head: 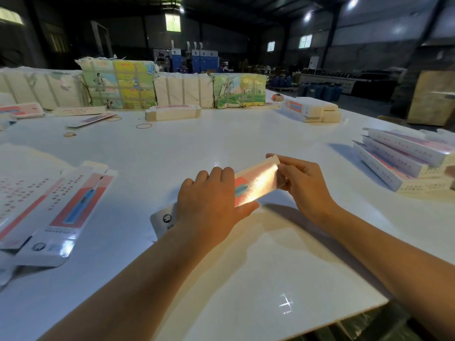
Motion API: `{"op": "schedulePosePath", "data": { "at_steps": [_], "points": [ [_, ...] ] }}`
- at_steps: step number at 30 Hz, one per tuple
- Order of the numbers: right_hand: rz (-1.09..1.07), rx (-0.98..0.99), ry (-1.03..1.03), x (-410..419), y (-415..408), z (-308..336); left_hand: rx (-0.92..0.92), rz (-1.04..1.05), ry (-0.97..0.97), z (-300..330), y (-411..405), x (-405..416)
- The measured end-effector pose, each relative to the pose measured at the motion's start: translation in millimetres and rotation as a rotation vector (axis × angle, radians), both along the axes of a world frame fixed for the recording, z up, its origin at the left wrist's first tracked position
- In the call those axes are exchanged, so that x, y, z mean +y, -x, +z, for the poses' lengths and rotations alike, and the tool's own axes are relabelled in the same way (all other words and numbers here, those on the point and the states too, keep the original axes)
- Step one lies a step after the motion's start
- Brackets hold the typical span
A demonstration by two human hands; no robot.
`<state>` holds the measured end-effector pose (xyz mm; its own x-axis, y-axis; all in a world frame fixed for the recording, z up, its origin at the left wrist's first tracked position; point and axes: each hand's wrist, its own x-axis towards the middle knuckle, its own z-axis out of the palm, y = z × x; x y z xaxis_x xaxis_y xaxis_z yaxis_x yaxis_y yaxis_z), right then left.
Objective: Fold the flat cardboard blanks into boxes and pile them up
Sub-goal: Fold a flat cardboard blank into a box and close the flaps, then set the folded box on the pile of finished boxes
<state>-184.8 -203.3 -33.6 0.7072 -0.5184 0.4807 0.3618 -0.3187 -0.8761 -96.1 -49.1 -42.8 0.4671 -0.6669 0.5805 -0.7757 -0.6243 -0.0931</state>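
across the white table (pixel 221 134), well behind the hands: a row of strapped paper bundles (pixel 118 84), some plain, some printed with colourful cartoon scenes, characters too small to read. just in front of the row, a short stack of flat blanks (pixel 172 112); off to the left of that stack, loose rubber bands (pixel 144 126). at far right, a pile of folded boxes (pixel 403 158), long and narrow, white with pink panels, lying slantwise on one another. at near left, fanned flat blanks (pixel 56 205) printed with a blue toothbrush-like picture on a red and pink panel, rows of small text blurred beyond reading. nothing between the hands and either pile.

at table centre, just above the surface: one long carton blank (pixel 253 183), part-formed, tilted from lower left to upper right, glare washing out most of its print; a white end with a round dark logo showing beside the left wrist, wording unreadable.

left hand (pixel 209 200) laid over the lower half of the carton, fingers curled across its top, thumb along its near edge, gripping it. right hand (pixel 302 183) at the upper end, fingertips (pixel 275 160) pinching the end flap, thumb against the end of the carton. both hands closed on the same carton.
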Motion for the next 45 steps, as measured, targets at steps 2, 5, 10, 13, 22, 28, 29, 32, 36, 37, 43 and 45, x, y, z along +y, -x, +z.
{"op": "schedulePosePath", "data": {
  "at_steps": [2, 5, 10, 13, 22, 28, 29, 32, 36, 37, 43, 45],
  "points": [
    [-0.033, 0.001, 0.065, 2.2, 0.7, 0.0, 0.002, -0.003, -0.005, 0.2, 0.2, -0.4],
    [-0.065, -0.001, 0.145, 3.4, 1.9, -1.3, 0.0, -0.004, -0.004, -0.3, 0.6, -0.2],
    [-0.223, 0.041, 0.345, 6.1, 2.4, -8.3, -0.001, 0.008, 0.005, -1.2, 1.4, -2.9],
    [-0.334, 0.099, 0.501, 6.8, 0.4, -11.5, 0.011, 0.022, -0.003, -1.0, 3.0, -5.7],
    [-0.398, 0.068, 0.79, 3.9, 3.4, -9.8, -0.006, 0.02, 0.015, -0.6, 4.0, -4.1],
    [-0.273, 0.075, 0.435, 5.7, 0.2, -7.3, 0.043, 0.057, 0.055, 4.5, -0.1, -2.5],
    [-0.268, 0.077, 0.381, 6.2, -0.3, -6.2, 0.09, 0.077, 0.066, 6.3, -1.2, -2.6],
    [-0.337, 0.109, 0.428, 5.9, 0.1, -7.7, 0.193, 0.098, 0.076, 8.0, -3.4, -2.7],
    [-0.431, 0.098, 0.672, 8.3, -0.5, -10.4, 0.214, 0.071, 0.092, 6.8, -2.2, -3.8],
    [-0.431, 0.094, 0.678, 8.8, -0.4, -10.2, 0.215, 0.072, 0.099, 6.8, -1.6, -4.2],
    [-0.337, 0.132, 0.652, 13.2, 4.0, -10.2, 0.154, 0.075, 0.051, 11.4, -9.4, 0.9],
    [-0.252, 0.174, 0.619, 12.7, 3.0, -10.7, 0.099, 0.085, 0.008, 15.1, -15.6, 5.9]
  ]
}}
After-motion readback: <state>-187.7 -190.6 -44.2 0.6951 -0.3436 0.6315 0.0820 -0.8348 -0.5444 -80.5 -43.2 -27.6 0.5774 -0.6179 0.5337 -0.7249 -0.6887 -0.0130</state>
